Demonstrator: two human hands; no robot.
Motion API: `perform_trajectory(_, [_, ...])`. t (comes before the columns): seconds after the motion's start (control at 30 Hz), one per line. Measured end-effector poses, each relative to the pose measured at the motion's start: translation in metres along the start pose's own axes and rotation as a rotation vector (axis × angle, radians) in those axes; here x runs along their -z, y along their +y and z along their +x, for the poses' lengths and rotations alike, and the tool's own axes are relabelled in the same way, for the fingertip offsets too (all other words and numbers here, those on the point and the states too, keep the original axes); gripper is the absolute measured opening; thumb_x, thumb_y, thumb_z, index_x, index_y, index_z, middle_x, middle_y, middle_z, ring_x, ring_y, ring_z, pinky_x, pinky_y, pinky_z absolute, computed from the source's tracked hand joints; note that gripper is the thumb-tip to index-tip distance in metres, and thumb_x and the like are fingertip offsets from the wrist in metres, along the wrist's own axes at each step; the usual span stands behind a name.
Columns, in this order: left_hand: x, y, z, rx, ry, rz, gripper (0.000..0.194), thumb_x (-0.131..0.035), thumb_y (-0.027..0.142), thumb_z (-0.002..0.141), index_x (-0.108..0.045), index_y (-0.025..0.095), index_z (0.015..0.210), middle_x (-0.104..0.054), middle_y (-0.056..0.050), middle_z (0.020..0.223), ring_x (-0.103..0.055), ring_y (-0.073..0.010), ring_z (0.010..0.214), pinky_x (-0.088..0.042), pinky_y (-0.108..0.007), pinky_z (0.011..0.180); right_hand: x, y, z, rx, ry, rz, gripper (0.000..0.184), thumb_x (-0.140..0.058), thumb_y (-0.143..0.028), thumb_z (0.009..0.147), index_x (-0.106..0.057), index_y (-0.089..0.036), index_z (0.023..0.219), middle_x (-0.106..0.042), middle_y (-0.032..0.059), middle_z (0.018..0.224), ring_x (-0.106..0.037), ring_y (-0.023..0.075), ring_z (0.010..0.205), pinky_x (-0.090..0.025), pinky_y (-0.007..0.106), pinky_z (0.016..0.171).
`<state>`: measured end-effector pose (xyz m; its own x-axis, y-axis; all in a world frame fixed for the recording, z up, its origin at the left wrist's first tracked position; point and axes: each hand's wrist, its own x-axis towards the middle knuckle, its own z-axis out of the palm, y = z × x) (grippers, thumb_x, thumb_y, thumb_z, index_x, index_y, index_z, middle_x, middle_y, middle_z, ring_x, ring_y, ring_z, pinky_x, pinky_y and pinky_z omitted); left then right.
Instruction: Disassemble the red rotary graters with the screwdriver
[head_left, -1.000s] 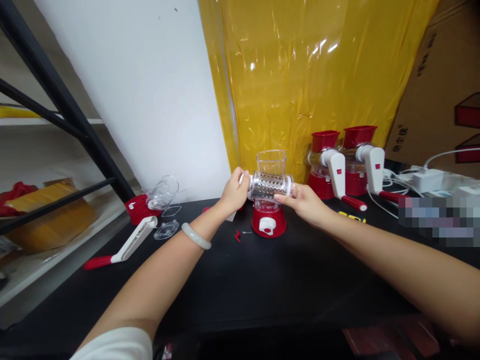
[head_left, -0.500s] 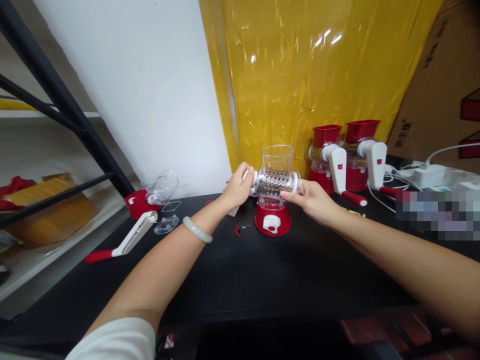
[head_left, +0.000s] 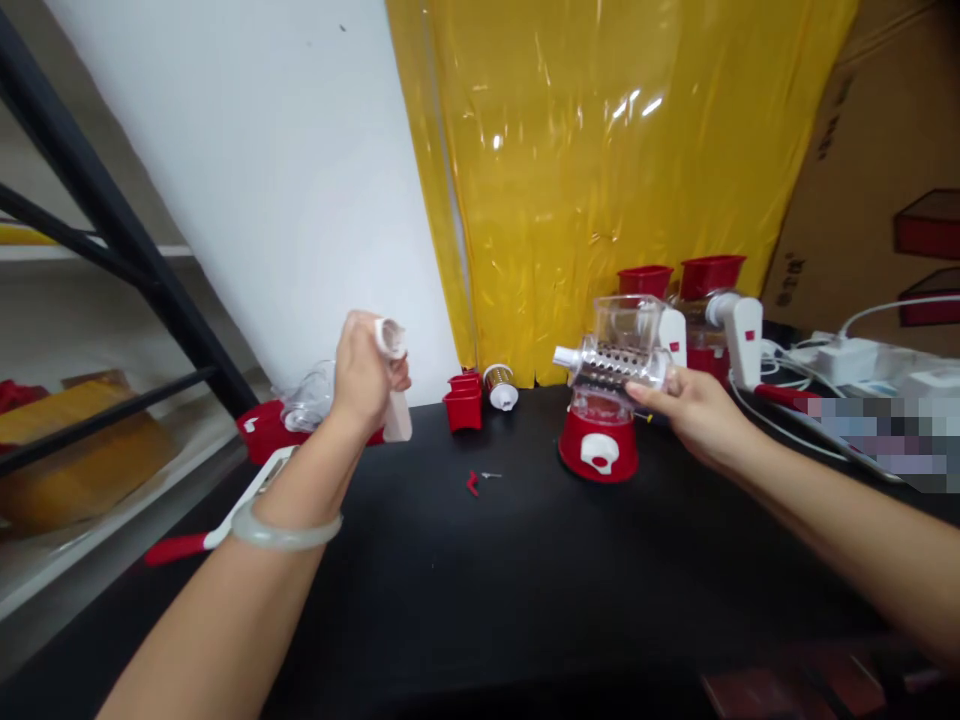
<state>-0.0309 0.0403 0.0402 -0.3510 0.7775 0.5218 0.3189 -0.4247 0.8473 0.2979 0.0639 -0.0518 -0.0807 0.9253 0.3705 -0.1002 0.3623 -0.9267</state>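
My left hand (head_left: 364, 375) is closed around a white crank handle (head_left: 399, 418), held above the table at left of centre. Its round, open hub faces me at the top of the fist, and a bit of red shows low behind the fingers. To the right stands a rotary grater (head_left: 600, 455) with a red base, a white knob and a clear housing. A perforated metal drum (head_left: 611, 365) lies inside the housing, its white shaft sticking out to the left. My right hand (head_left: 694, 405) grips the housing's right end, thumb in front.
Small red pieces and screws (head_left: 474, 482) lie mid-table. Behind them are a red hopper (head_left: 463, 408) and another drum (head_left: 501, 388). Two assembled graters (head_left: 712, 275) stand behind right, near white cables (head_left: 787, 430). Another crank handle (head_left: 176, 548) and a red base (head_left: 262, 432) lie left.
My left hand has pulled away leftward from the drum's end with the crank handle. The drum's white shaft now shows. The grater appears farther right, still in my right hand.
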Motion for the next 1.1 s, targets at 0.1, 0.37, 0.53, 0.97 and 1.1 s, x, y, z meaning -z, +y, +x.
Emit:
perform_trajectory(0.1, [0.003,0.010,-0.003,0.109,-0.157,-0.059,0.038,-0.036,0.056,0.091,-0.048,0.021,0.082,-0.036,0.004,0.051,-0.032,-0.0086,0.039,-0.030,-0.025,0.041,0.009,-0.001,0.001,0.011,0.019,-0.013,0.038,-0.084,-0.042,0.060,-0.070,-0.020,0.088,-0.075,0.0068,0.094,-0.069,0.0282,0.096,-0.051,0.046,0.093])
perform_trajectory(0.37, [-0.006,-0.037,-0.036,0.541,-0.364,0.008,0.047,-0.045,0.067,0.084,-0.047,0.020,0.077,-0.042,0.003,0.053,-0.038,-0.0078,0.041,-0.033,-0.021,0.039,-0.009,-0.007,-0.003,0.036,-0.110,0.010,0.041,-0.082,-0.044,0.063,-0.071,-0.019,0.094,-0.075,0.0079,0.096,-0.068,0.0279,0.100,-0.050,0.045,0.096])
perform_trajectory(0.53, [-0.009,-0.063,-0.049,0.566,-0.315,0.125,0.046,-0.067,0.059,0.073,-0.046,0.020,0.083,-0.050,0.004,0.061,-0.048,-0.0093,0.048,-0.049,-0.026,0.048,-0.040,-0.006,0.004,0.018,-0.231,0.056,0.044,-0.082,-0.043,0.060,-0.071,-0.016,0.094,-0.075,0.0090,0.095,-0.068,0.0266,0.098,-0.048,0.046,0.097])
perform_trajectory(0.97, [-0.003,-0.102,-0.044,0.312,-0.405,0.783,0.051,-0.057,0.069,0.067,-0.059,0.019,0.063,-0.071,-0.019,0.085,-0.066,-0.0377,0.087,-0.046,-0.040,0.076,-0.062,0.013,0.029,0.002,-0.354,0.143,0.042,-0.085,-0.033,0.057,-0.073,-0.017,0.093,-0.076,0.0065,0.094,-0.070,0.0202,0.091,-0.047,0.041,0.096])
perform_trajectory(1.1, [-0.003,-0.104,-0.043,0.275,-0.398,0.803,0.050,-0.057,0.069,0.065,-0.060,0.019,0.066,-0.072,-0.019,0.086,-0.066,-0.0388,0.089,-0.045,-0.038,0.073,-0.054,0.015,0.030,0.007,-0.378,0.166,0.041,-0.085,-0.036,0.059,-0.074,-0.017,0.093,-0.076,0.0064,0.095,-0.068,0.0201,0.094,-0.046,0.039,0.097])
